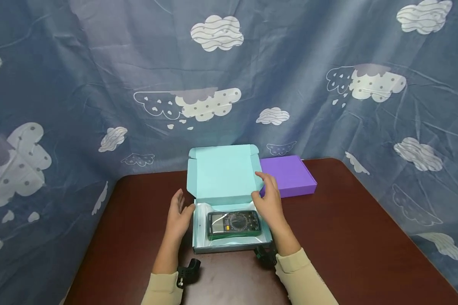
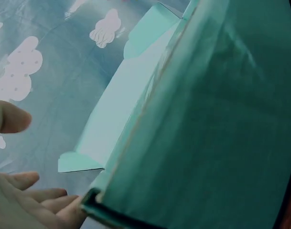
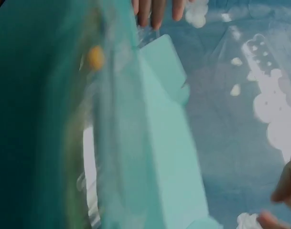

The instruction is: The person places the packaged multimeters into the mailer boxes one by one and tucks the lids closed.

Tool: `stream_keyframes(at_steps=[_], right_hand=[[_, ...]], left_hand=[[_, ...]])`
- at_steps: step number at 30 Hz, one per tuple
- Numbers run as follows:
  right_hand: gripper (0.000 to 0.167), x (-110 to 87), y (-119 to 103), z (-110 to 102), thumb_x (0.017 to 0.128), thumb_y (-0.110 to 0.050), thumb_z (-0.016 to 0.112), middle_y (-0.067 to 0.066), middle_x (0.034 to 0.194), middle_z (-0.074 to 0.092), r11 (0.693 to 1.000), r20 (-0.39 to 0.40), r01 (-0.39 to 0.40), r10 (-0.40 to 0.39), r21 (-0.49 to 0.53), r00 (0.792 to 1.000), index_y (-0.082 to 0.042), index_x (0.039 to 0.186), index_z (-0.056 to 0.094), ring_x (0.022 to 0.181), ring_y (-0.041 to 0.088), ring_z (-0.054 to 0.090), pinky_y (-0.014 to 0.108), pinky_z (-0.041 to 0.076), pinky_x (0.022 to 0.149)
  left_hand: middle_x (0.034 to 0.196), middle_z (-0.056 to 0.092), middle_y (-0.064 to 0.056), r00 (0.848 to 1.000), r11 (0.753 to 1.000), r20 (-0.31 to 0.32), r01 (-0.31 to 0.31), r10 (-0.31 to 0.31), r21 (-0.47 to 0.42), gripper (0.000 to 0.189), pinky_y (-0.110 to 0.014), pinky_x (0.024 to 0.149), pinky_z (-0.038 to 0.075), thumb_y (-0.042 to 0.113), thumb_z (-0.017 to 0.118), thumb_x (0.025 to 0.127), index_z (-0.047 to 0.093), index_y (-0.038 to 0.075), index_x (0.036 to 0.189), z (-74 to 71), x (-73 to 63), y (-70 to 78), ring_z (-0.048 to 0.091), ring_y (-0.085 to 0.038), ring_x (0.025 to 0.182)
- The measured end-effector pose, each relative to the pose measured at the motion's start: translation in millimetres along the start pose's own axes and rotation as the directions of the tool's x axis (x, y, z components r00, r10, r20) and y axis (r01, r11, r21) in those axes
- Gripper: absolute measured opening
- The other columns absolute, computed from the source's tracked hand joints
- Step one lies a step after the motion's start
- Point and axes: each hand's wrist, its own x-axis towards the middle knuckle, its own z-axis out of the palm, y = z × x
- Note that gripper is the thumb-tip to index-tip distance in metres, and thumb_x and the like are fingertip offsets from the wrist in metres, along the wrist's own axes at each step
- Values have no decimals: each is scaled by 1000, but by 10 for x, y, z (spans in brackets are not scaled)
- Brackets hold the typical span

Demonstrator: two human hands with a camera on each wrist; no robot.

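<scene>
A light teal cardboard box stands with its lid raised at the back. Inside it lies a multimeter in green and black, with clear plastic wrap around it. My left hand is beside the box's left wall, fingers extended and thumb spread near the rim. My right hand is over the right side, thumb and forefinger apart near the lid's side flap. In the left wrist view the box's front wall fills much of the picture, the left fingers loosely extended past its corner.
A closed purple box rests behind and to the right of the teal one. Both are on a dark reddish-brown table. A blue curtain with a cloud pattern hangs close around the table's back and sides.
</scene>
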Motion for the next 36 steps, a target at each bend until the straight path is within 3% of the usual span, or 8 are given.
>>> stream_keyframes(at_steps=[4,10,13,16,19,22,29,36], right_hand=[[78,48,-18,-7,84,-2,58,23,159,30,996,34,-83,84,-27,996,-5,158,34,138,44,36,57,36,104],[87,108,90,-67,95,-7,55,27,165,19,968,244,-250,243,-4,939,-5,164,3,150,44,22,62,27,115],[86,99,95,-105,95,-7,54,27,164,23,971,255,-240,235,-10,938,-5,164,3,147,45,30,59,34,108],[87,88,92,-124,94,-7,54,26,163,27,975,261,-220,223,-41,939,-6,165,4,122,46,56,52,44,88],[88,85,77,-143,92,-9,55,27,161,31,977,261,-197,212,-82,942,-5,165,5,99,46,61,45,44,75],[88,90,64,-178,93,-10,55,27,159,35,975,262,-199,219,-101,940,-6,165,6,107,46,57,43,44,71],[85,104,41,-261,95,-10,55,25,157,39,970,304,-229,244,-85,921,-8,165,7,139,43,45,47,49,88],[75,125,50,-329,95,-9,54,26,145,54,971,293,-209,234,-114,927,0,162,21,129,41,56,54,49,100]], left_hand=[[167,14,-24,998,994,48,-43,48,-101,72,-55,121,19,-1,53,102,14,-3,162,-32,4,5,15,-39,154],[167,17,-23,990,985,124,-49,70,-163,70,-53,119,23,-1,52,104,13,0,162,-32,40,35,18,-35,154],[166,22,-21,986,983,151,-38,66,-180,69,-54,119,23,3,53,105,14,3,163,-23,44,50,20,-35,154],[165,26,-22,983,982,171,-33,65,-184,68,-55,119,23,4,53,105,16,3,163,-22,35,81,23,-36,153],[163,29,-23,982,984,179,-27,59,-176,67,-55,119,24,4,53,105,18,2,162,-28,21,117,27,-37,151],[162,32,-23,981,987,186,-22,52,-158,65,-55,118,26,5,53,105,21,2,162,-35,15,142,31,-37,149],[161,35,-24,980,996,195,-27,43,-84,64,-57,116,29,3,54,104,24,2,161,-24,10,168,33,-39,148],[154,42,-27,986,999,164,-25,29,-23,63,-58,113,34,4,56,103,29,2,159,-33,-23,171,37,-40,145]])
